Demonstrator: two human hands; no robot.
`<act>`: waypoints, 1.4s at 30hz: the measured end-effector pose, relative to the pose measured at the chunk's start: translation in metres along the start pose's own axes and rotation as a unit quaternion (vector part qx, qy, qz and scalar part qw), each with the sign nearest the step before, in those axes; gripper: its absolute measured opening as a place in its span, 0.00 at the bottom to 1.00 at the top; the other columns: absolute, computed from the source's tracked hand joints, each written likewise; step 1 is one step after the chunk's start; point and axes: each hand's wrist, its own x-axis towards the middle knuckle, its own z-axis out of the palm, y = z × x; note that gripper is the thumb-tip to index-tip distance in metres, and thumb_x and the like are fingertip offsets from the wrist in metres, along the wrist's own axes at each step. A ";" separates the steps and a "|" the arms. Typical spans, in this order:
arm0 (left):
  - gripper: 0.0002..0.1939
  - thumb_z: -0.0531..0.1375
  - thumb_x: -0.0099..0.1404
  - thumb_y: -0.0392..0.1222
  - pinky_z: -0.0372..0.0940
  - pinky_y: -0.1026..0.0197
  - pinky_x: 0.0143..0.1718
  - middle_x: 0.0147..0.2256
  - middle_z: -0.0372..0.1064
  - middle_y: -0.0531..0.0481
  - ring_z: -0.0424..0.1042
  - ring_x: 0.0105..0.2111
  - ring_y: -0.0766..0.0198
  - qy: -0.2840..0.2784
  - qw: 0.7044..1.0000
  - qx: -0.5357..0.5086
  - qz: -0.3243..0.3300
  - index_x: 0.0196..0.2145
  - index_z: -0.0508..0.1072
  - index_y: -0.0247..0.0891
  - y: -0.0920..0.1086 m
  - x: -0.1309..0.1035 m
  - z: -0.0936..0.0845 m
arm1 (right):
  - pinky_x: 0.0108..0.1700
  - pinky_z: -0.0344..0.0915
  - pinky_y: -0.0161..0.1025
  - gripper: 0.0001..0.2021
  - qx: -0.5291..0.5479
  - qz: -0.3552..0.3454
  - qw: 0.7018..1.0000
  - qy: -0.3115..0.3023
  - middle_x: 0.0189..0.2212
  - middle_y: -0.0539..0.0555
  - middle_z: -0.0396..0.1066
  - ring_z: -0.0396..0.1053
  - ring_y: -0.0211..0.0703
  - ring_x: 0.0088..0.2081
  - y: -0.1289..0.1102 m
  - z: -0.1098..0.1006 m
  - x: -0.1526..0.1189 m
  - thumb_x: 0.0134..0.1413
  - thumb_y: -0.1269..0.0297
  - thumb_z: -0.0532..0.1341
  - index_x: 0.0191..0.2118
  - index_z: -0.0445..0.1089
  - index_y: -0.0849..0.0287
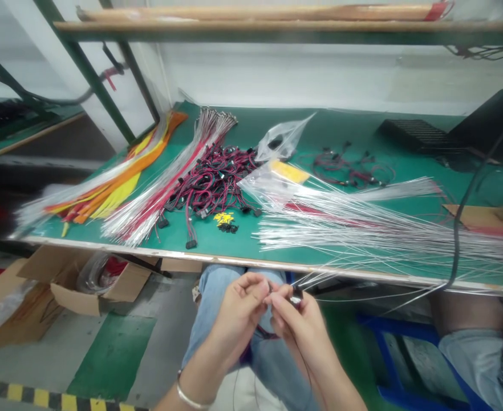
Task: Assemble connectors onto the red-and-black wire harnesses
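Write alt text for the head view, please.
Both hands, left hand and right hand, pinch a small black connector with thin wires above the person's lap, below the green workbench strewn with wire bundles.

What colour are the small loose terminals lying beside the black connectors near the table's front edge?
Yellow small loose terminals, clearest in the head view.

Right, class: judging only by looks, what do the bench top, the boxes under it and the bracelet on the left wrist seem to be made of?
Bench top: looks like a green rubber or vinyl mat, matt, with a pale edge strip that may be metal.
Boxes: brown corrugated cardboard, dull, flaps folded open.
Bracelet: probably silver-coloured metal, a thin band with a bright sheen.
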 end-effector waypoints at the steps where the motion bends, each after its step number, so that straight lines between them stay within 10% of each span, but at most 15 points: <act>1: 0.11 0.69 0.48 0.38 0.65 0.72 0.27 0.26 0.73 0.50 0.69 0.22 0.74 0.000 1.000 0.014 0.009 0.27 0.71 0.31 0.001 0.000 -0.001 | 0.20 0.38 0.29 0.15 0.001 0.000 1.000 0.000 0.12 0.43 0.49 0.43 0.24 0.16 0.000 0.000 0.000 0.43 0.58 0.67 0.22 0.64 0.65; 31: 0.14 0.65 0.52 0.41 0.62 0.67 0.30 0.26 0.72 0.48 0.69 0.27 0.67 -0.039 0.952 0.289 0.096 0.36 0.72 0.33 0.014 0.000 -0.008 | 0.17 0.40 0.26 0.28 0.006 0.027 0.999 -0.033 0.13 0.45 0.62 0.45 0.26 0.14 -0.001 -0.004 0.004 0.42 0.51 0.67 0.43 0.54 0.59; 39: 0.04 0.58 0.60 0.38 0.58 0.66 0.37 0.35 0.60 0.48 0.62 0.36 0.66 -0.108 0.789 0.554 0.243 0.30 0.72 0.37 0.034 -0.005 -0.014 | 0.19 0.41 0.27 0.21 -0.084 0.025 0.994 -0.068 0.12 0.49 0.63 0.48 0.26 0.14 -0.003 -0.006 0.005 0.42 0.53 0.67 0.35 0.66 0.66; 42: 0.06 0.55 0.63 0.41 0.60 0.65 0.39 0.35 0.67 0.50 0.66 0.37 0.66 -0.090 0.873 0.430 0.213 0.30 0.69 0.38 0.045 -0.007 -0.008 | 0.18 0.41 0.27 0.18 -0.074 0.055 0.988 -0.124 0.09 0.47 0.58 0.47 0.26 0.13 -0.003 -0.009 0.008 0.46 0.54 0.65 0.24 0.63 0.65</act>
